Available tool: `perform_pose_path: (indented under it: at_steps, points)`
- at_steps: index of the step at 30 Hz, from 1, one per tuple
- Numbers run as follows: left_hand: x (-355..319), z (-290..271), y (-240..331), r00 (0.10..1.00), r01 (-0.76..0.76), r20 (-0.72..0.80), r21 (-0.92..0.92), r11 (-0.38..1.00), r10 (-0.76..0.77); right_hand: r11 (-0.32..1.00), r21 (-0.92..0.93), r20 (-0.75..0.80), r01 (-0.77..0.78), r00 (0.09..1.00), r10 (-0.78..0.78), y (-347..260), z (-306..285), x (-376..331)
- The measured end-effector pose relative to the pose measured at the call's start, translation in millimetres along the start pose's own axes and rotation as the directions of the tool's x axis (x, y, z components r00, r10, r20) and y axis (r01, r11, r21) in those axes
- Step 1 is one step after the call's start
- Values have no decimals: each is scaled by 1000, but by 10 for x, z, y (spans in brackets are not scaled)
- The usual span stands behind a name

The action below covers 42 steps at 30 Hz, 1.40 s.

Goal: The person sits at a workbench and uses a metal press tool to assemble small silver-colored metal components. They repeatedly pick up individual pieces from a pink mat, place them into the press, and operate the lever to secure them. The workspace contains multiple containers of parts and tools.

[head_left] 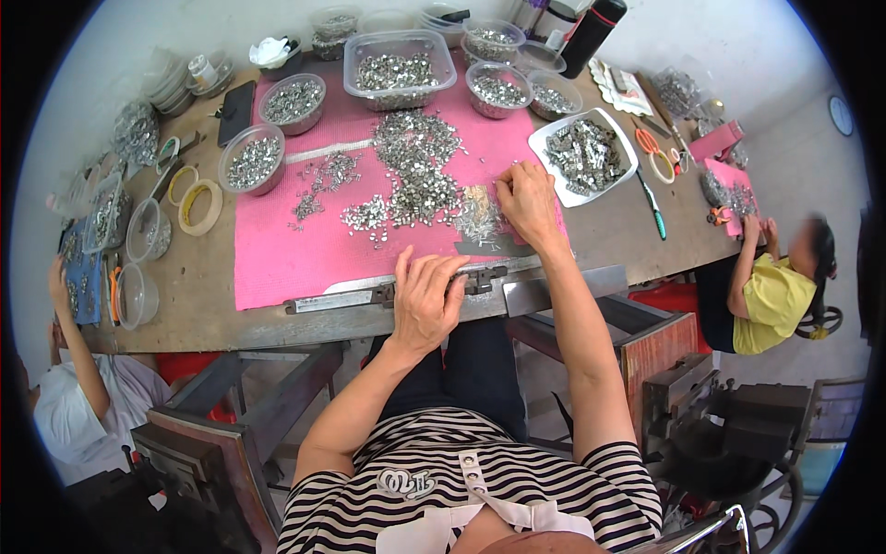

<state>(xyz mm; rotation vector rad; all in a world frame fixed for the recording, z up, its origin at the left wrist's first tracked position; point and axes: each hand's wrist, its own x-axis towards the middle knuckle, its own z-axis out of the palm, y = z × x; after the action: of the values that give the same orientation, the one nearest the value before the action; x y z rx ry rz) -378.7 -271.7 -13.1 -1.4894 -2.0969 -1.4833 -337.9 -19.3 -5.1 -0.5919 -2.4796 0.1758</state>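
Note:
My left hand (428, 297) lies over a long metal bar fixture (346, 300) at the table's front edge, its fingers stretched out and the thumb apart. Beside its fingertips shows a dark clamp block (482, 280) on the bar. My right hand (528, 200) is closed with curled fingers above the pink mat (277, 263); whatever it pinches is hidden. Next to it are a heap of thin metal pins (478, 222) and a white tray (574, 197) of silvery metal parts. A big pile of small metal pieces (417, 157) spreads across the mat's middle.
Plastic tubs (400, 97) of metal parts line the back, near a black flask (593, 39). Tape rolls (200, 206) lie left; orange scissors (646, 141) and a green-handled tool (659, 224) lie right. Other people work at left (101, 397) and right (775, 295).

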Motion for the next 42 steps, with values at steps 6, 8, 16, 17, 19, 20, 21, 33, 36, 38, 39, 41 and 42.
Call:
perform_pose_path:
  at_steps: [6, 8, 16, 17, 19, 20, 21, 33, 36, 38, 39, 41, 42]
  points:
    - [-66, 4, -74, 993, 4, -119, -40, 999, -9, 868, 496, 95, 11, 993, -67, -528, -552, -453]
    - [-69, -1, -86, 990, -21, -139, -10, 1000, 19, 797, 604, 115, 9, 988, -99, -718, -578, -719]
    - [-6, -58, -44, 968, 158, -145, -281, 947, -204, 877, 421, 51, 231, 960, -277, -916, -491, -939]
    - [97, -149, -10, 930, 280, -102, -426, 860, -354, 882, 397, 43, 255, 954, -295, -920, -494, -932]
    - [621, -631, 17, 847, 268, -279, -513, 816, -453, 883, 366, 41, 295, 943, -331, -940, -511, -938]
    - [844, -900, -85, 811, 205, -430, -424, 882, -395, 879, 351, 34, 323, 934, -357, -956, -508, -921]
    - [1071, -1098, -59, 748, 139, -556, -402, 905, -362, 878, 367, 37, 307, 939, -343, -939, -514, -937]
    - [103, -959, -383, 950, 263, 78, 320, 910, -302, 857, 516, 33, 16, 999, -39, -934, -402, -1051]
    - [-3, -937, -452, 893, 271, 213, 448, 852, -396, 867, 498, 27, 23, 999, -43, -930, -384, -1065]
    - [61, -961, -513, 906, 199, 238, 493, 847, -351, 848, 529, 11, 22, 999, -33, -927, -363, -1055]
    - [79, -949, -534, 908, 171, 251, 508, 844, -335, 841, 540, 12, 19, 999, -30, -930, -372, -1052]
    - [125, -940, -566, 875, 89, 376, 494, 865, -305, 870, 490, -27, 54, 999, -47, -983, -366, -987]
    - [149, -924, -573, 860, 43, 428, 480, 876, -277, 880, 466, -59, 90, 996, -70, -1021, -357, -914]
